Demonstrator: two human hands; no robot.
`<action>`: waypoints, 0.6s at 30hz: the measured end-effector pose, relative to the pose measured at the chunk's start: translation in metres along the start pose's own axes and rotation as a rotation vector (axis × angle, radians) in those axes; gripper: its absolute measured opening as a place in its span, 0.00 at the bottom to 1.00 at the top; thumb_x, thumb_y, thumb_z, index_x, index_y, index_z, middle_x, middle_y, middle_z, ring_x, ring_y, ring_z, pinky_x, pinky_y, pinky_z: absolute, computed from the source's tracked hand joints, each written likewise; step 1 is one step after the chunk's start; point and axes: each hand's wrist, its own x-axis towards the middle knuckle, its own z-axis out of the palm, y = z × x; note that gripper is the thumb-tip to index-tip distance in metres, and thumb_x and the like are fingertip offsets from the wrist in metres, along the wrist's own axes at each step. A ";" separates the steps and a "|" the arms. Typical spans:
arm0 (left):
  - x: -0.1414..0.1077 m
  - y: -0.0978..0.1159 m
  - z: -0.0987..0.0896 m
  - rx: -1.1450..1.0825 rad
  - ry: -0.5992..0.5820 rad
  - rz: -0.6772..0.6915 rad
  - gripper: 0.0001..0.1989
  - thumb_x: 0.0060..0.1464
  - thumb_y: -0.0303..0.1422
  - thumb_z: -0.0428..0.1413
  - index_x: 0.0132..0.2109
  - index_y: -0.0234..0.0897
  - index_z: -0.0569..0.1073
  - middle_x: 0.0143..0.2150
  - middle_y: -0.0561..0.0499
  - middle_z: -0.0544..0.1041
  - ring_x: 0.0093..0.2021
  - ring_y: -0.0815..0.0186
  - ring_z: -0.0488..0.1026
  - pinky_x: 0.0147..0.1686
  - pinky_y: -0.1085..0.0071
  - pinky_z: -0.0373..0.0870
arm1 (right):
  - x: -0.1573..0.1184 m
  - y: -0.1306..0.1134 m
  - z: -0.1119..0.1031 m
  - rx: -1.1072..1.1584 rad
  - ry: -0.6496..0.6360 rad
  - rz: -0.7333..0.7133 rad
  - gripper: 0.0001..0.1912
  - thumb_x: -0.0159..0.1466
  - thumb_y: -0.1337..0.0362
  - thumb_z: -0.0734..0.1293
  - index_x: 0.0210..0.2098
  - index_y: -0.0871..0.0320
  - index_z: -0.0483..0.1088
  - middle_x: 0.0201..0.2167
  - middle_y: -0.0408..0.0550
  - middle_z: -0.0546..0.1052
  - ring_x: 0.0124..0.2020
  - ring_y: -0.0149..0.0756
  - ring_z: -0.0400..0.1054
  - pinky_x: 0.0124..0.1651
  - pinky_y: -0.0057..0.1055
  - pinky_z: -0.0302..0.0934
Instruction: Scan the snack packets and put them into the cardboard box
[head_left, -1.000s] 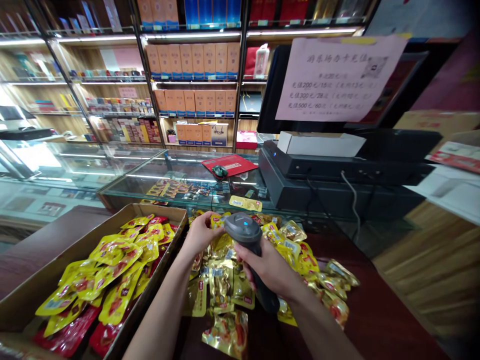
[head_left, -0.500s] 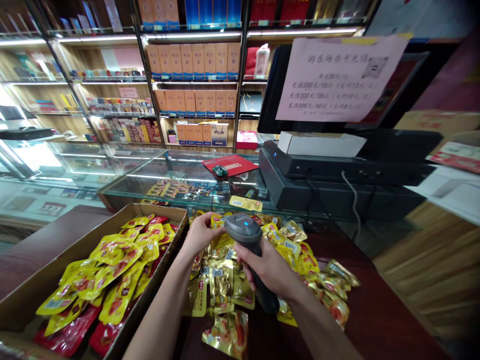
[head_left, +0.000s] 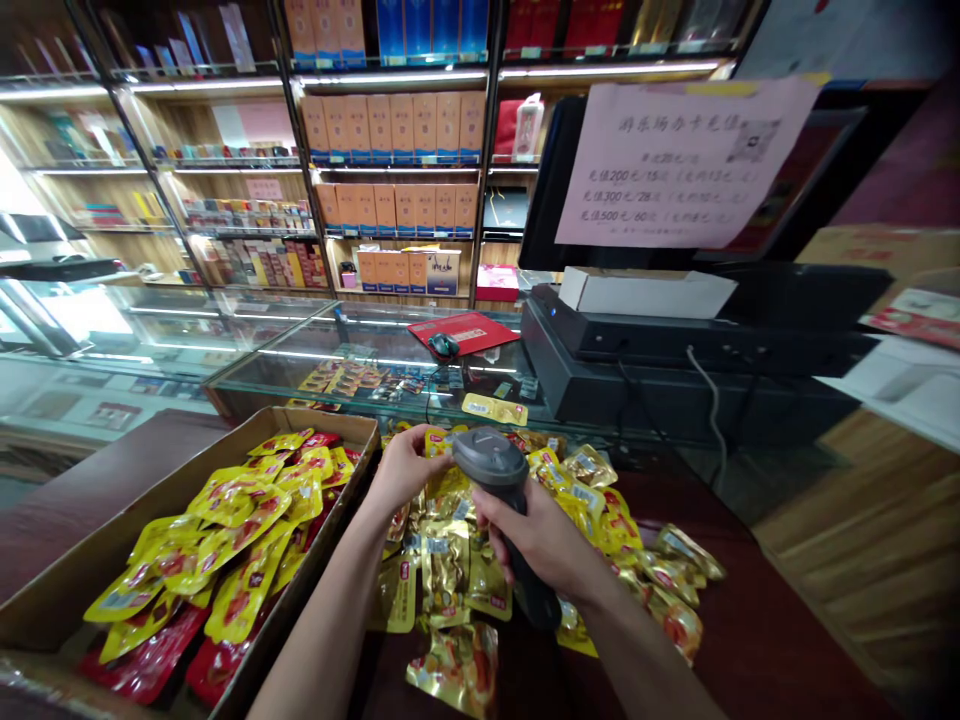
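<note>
A dark grey handheld scanner (head_left: pixel 491 458) is gripped by its handle in my right hand (head_left: pixel 544 530), its head pointing up and left. My left hand (head_left: pixel 407 468) pinches the edge of a yellow packet (head_left: pixel 436 440), which is partly hidden behind the scanner's head. Beneath and around both hands lie several gold packets (head_left: pixel 444 565) and yellow packets (head_left: pixel 615 520) in a loose pile on the dark red table (head_left: pixel 765 640). The fingertips of my left hand are close to the scanner's front.
At the left, an open cardboard box (head_left: pixel 330 540) holds yellow and red packets. Beyond the table stands a glass counter (head_left: pixel 360 335) with a red mat (head_left: pixel 472 333) and a mouse (head_left: pixel 442 346). A monitor (head_left: pixel 555 190) with a paper sign (head_left: pixel 675 170) is at the right.
The scanner's blue light no longer shows. The whole view has shifted slightly; both hands keep the same grip and place over the packets.
</note>
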 end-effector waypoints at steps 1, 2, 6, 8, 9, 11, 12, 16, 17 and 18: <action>-0.001 0.000 0.000 -0.003 0.010 0.007 0.18 0.41 0.33 0.65 0.41 0.31 0.76 0.35 0.48 0.80 0.35 0.63 0.76 0.36 0.71 0.71 | -0.001 0.000 0.000 -0.004 -0.001 -0.007 0.17 0.61 0.50 0.67 0.30 0.55 0.60 0.12 0.34 0.65 0.11 0.25 0.57 0.15 0.23 0.57; -0.002 0.001 -0.001 -0.003 0.019 0.014 0.17 0.41 0.33 0.65 0.41 0.32 0.76 0.35 0.48 0.80 0.35 0.63 0.76 0.36 0.71 0.71 | -0.001 -0.001 0.000 -0.007 -0.003 -0.011 0.17 0.61 0.50 0.67 0.30 0.55 0.60 0.12 0.34 0.65 0.11 0.25 0.57 0.15 0.23 0.57; -0.012 0.005 -0.009 0.015 0.052 0.022 0.17 0.42 0.33 0.65 0.41 0.33 0.76 0.36 0.48 0.81 0.36 0.62 0.77 0.38 0.69 0.72 | -0.006 -0.003 -0.001 -0.009 -0.008 -0.029 0.17 0.62 0.49 0.66 0.29 0.56 0.62 0.12 0.34 0.65 0.11 0.25 0.57 0.15 0.23 0.57; -0.019 0.010 -0.018 0.022 0.075 0.016 0.18 0.42 0.34 0.65 0.42 0.33 0.76 0.37 0.47 0.81 0.37 0.61 0.78 0.38 0.68 0.72 | -0.008 -0.005 -0.001 -0.016 -0.021 -0.066 0.18 0.62 0.48 0.66 0.29 0.57 0.63 0.12 0.34 0.65 0.11 0.25 0.57 0.15 0.22 0.56; -0.023 0.013 -0.024 0.032 0.094 0.015 0.19 0.41 0.34 0.65 0.42 0.34 0.76 0.37 0.47 0.82 0.37 0.61 0.78 0.39 0.68 0.73 | -0.010 -0.006 0.000 -0.022 -0.032 -0.085 0.19 0.62 0.47 0.65 0.28 0.57 0.63 0.12 0.35 0.65 0.11 0.25 0.58 0.15 0.22 0.56; -0.032 0.023 -0.038 0.084 0.145 0.024 0.19 0.41 0.35 0.65 0.43 0.34 0.76 0.38 0.47 0.82 0.37 0.61 0.78 0.39 0.68 0.73 | -0.012 -0.009 0.002 -0.034 -0.049 -0.104 0.20 0.61 0.46 0.65 0.28 0.57 0.62 0.11 0.35 0.64 0.11 0.25 0.58 0.16 0.23 0.56; -0.037 0.028 -0.046 0.121 0.173 0.031 0.20 0.41 0.36 0.64 0.43 0.34 0.76 0.38 0.48 0.82 0.37 0.61 0.78 0.39 0.68 0.73 | -0.013 -0.010 0.004 -0.038 -0.058 -0.103 0.21 0.61 0.45 0.65 0.28 0.57 0.62 0.11 0.35 0.64 0.11 0.26 0.59 0.16 0.23 0.56; -0.062 0.056 -0.085 0.387 0.329 0.054 0.20 0.43 0.37 0.63 0.45 0.36 0.77 0.36 0.50 0.81 0.37 0.62 0.77 0.37 0.70 0.71 | -0.019 -0.013 0.009 -0.044 -0.065 -0.089 0.22 0.58 0.43 0.66 0.30 0.55 0.60 0.11 0.34 0.65 0.11 0.26 0.58 0.16 0.23 0.55; -0.069 0.062 -0.095 0.486 0.387 0.053 0.20 0.44 0.38 0.62 0.46 0.37 0.77 0.36 0.51 0.81 0.36 0.62 0.77 0.37 0.70 0.70 | -0.021 -0.014 0.010 -0.044 -0.067 -0.091 0.22 0.58 0.43 0.67 0.31 0.55 0.59 0.12 0.34 0.65 0.11 0.26 0.59 0.16 0.23 0.55; -0.076 0.068 -0.106 0.591 0.448 0.055 0.19 0.45 0.38 0.62 0.46 0.38 0.78 0.35 0.51 0.81 0.36 0.62 0.76 0.37 0.70 0.70 | -0.022 -0.015 0.011 -0.047 -0.065 -0.094 0.22 0.58 0.43 0.67 0.31 0.55 0.59 0.12 0.34 0.65 0.11 0.26 0.59 0.16 0.23 0.55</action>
